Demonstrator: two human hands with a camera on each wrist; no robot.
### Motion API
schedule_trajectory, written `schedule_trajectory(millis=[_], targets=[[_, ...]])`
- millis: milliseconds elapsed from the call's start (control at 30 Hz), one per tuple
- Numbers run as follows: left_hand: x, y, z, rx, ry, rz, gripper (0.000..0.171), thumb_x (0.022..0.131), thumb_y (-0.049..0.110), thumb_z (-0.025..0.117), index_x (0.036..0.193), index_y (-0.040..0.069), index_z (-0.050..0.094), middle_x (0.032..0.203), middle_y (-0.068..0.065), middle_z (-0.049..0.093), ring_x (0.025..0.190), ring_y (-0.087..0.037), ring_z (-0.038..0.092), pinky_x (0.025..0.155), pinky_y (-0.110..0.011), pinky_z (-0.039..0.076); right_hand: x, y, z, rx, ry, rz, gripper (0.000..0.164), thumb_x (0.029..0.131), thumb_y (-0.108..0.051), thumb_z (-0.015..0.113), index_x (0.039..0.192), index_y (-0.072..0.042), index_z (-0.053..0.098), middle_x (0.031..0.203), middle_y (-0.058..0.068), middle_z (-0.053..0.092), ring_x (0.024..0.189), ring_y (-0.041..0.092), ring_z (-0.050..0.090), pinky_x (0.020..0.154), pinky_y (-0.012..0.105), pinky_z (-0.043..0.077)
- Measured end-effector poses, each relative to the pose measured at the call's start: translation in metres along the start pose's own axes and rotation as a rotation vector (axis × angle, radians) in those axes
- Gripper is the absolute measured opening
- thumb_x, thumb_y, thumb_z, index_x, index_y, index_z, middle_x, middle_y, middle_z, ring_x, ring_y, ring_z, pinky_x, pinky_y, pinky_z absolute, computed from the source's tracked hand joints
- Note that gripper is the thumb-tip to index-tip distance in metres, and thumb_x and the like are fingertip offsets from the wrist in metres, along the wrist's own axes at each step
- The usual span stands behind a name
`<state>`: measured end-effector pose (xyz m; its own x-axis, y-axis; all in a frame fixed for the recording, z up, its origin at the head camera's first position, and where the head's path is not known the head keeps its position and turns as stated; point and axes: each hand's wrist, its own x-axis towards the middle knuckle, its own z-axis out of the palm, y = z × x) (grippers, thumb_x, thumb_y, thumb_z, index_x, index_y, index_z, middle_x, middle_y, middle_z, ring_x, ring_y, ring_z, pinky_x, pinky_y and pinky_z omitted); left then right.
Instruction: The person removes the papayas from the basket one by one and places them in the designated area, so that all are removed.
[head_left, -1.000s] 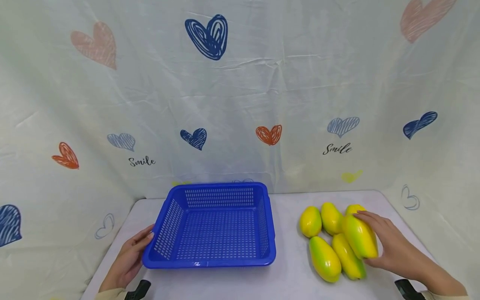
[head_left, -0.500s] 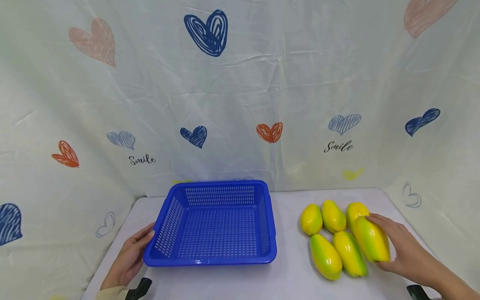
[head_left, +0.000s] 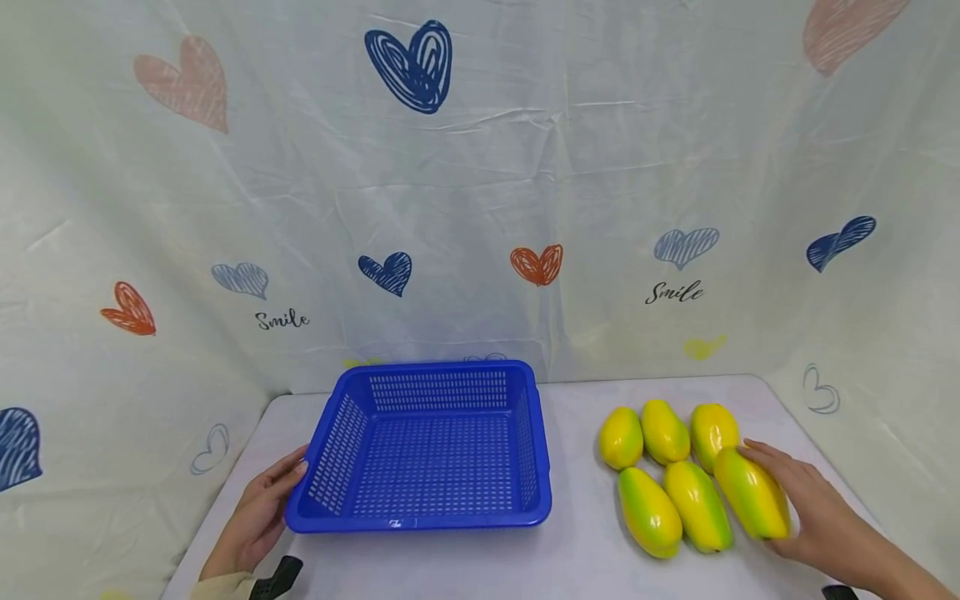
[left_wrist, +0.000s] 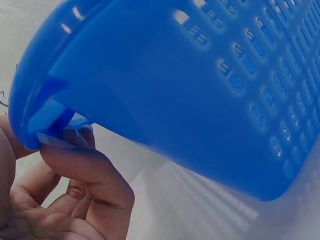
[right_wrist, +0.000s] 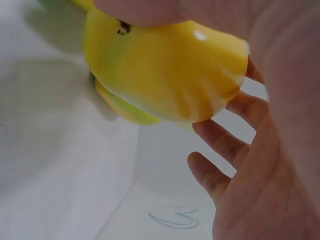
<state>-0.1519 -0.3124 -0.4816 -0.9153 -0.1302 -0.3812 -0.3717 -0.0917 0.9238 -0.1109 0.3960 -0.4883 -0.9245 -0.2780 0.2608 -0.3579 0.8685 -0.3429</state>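
A blue plastic basket (head_left: 442,467) with slotted walls stands on the left half of the table. My left hand (head_left: 255,517) holds its left rim; in the left wrist view, curled fingers (left_wrist: 85,170) pinch under the rim's edge. On the right, my right hand (head_left: 813,508) grips a yellow-green mango (head_left: 752,493) between thumb and fingers. The right wrist view shows this mango (right_wrist: 165,70) close up, with the thumb across its top and some fingers at its far side. Several other mangoes lie just left of it, such as the nearest one (head_left: 697,507).
A white tabletop (head_left: 577,500) lies under everything. Behind it hangs a pale cloth (head_left: 457,192) printed with hearts and "Smile". More mangoes sit in a back row, including a left one (head_left: 621,438) and a right one (head_left: 714,437).
My right hand has moved the mango rightward and nearer to me, off the others, uncovering the back right mango. The left hand and basket stay in place.
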Motion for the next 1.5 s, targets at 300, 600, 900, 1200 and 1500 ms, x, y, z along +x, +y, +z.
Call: schedule_trajectory(millis=[300,600,900,1200,1500], targets=[[0.000,-0.001,-0.001,-0.023,-0.003,0.009,0.062,0.112,0.027,0.055,0.167,0.014,0.030,0.109,0.018,0.069,0.103,-0.002,0.067,0.091,-0.024,0.057,-0.007,0.012,0.015,-0.068,0.083,-0.097,0.123,0.035,-0.005,0.104,0.146,-0.008,0.052,0.143,0.018,0.055,0.121,0.001,0.040,0.102,-0.005,0.004],[0.001,-0.003,-0.001,-0.016,-0.006,0.011,0.063,0.111,0.028,0.057,0.167,0.014,0.031,0.108,0.019,0.069,0.103,-0.002,0.067,0.091,-0.024,0.057,-0.011,0.020,0.027,-0.087,0.058,-0.100,0.124,0.034,-0.005,0.104,0.146,-0.005,0.052,0.144,0.021,0.055,0.116,0.031,0.052,0.101,-0.005,-0.001],[0.000,-0.002,0.000,-0.012,0.008,-0.006,0.068,0.112,0.027,0.054,0.169,0.008,0.022,0.108,0.018,0.069,0.103,-0.003,0.067,0.092,-0.025,0.057,-0.014,0.027,0.037,-0.119,0.066,-0.106,0.123,0.036,-0.011,0.104,0.147,-0.005,0.051,0.145,0.018,0.053,0.111,0.036,0.054,0.100,-0.004,-0.001],[0.001,-0.002,0.000,-0.006,0.006,-0.005,0.069,0.113,0.029,0.054,0.169,0.008,0.021,0.108,0.017,0.070,0.102,-0.003,0.067,0.090,-0.025,0.057,-0.011,0.026,0.036,-0.130,0.039,-0.081,0.126,0.039,-0.012,0.105,0.150,-0.006,0.047,0.146,0.022,0.047,0.113,0.040,0.058,0.102,0.030,0.047],[0.001,-0.002,0.001,-0.020,0.007,0.000,0.067,0.112,0.029,0.054,0.169,0.009,0.024,0.108,0.018,0.069,0.102,-0.003,0.066,0.090,-0.024,0.056,-0.011,0.026,0.035,-0.156,0.027,-0.088,0.128,0.040,-0.020,0.106,0.152,-0.007,0.046,0.146,0.019,0.046,0.114,0.037,0.057,0.083,0.044,0.052]])
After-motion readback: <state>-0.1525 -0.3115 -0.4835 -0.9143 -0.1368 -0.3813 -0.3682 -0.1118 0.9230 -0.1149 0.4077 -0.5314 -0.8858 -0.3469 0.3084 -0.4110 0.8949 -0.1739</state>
